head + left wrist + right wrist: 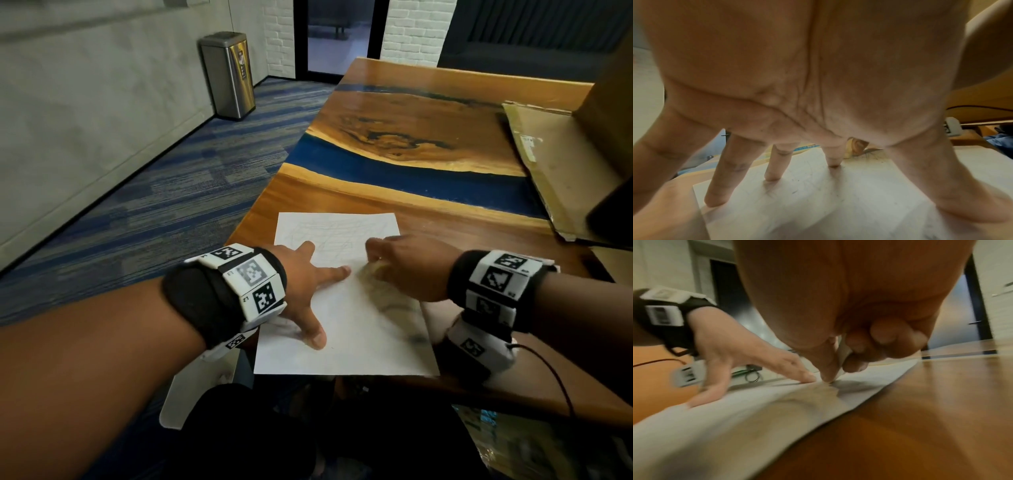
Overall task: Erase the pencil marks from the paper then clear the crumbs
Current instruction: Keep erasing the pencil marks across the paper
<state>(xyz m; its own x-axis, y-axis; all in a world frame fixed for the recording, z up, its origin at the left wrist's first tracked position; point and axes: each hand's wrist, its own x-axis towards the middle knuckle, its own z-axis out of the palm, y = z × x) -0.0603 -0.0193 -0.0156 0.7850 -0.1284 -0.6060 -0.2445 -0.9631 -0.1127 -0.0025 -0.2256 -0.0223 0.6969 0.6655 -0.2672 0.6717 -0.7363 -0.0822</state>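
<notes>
A white sheet of paper (346,329) lies on the wooden table (428,116) near its front edge, with faint pencil scribbles (329,236) across its upper half. My left hand (305,284) presses the sheet down with straight, spread fingers (777,164). My right hand (400,267) pinches a pale eraser (842,352) between thumb and curled fingers, its lower end against the paper beside my left index fingertip. The eraser is blurred in the head view. Small dark crumbs (795,191) dot the paper (818,203) under my left palm.
Flattened cardboard (555,161) and a dark object (613,205) lie at the table's right side. A steel waste bin (229,73) stands on the carpet at the far left. A thin cable (551,373) trails from my right wrist band.
</notes>
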